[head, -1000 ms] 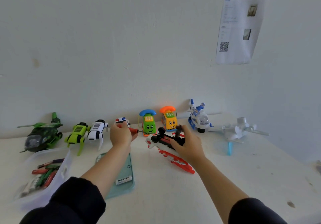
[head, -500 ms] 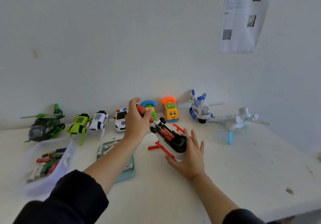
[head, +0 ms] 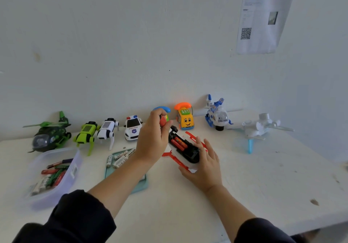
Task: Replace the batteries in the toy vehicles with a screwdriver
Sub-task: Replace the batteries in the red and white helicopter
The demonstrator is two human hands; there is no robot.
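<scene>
"POLICE" on hood of toy police car (head: 133, 127). QR code on wall sheet (head: 263, 16); its print too small to read.

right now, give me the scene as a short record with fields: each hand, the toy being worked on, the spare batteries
left hand: grips the red-handled screwdriver over the toy
right hand: holds the red and white toy vehicle, underside up
battery bay: open, red batteries inside
spare batteries: white cells on the teal tray; mixed cells in the clear tub

Perhaps a home: toy-lined table (head: 244, 195)
</scene>
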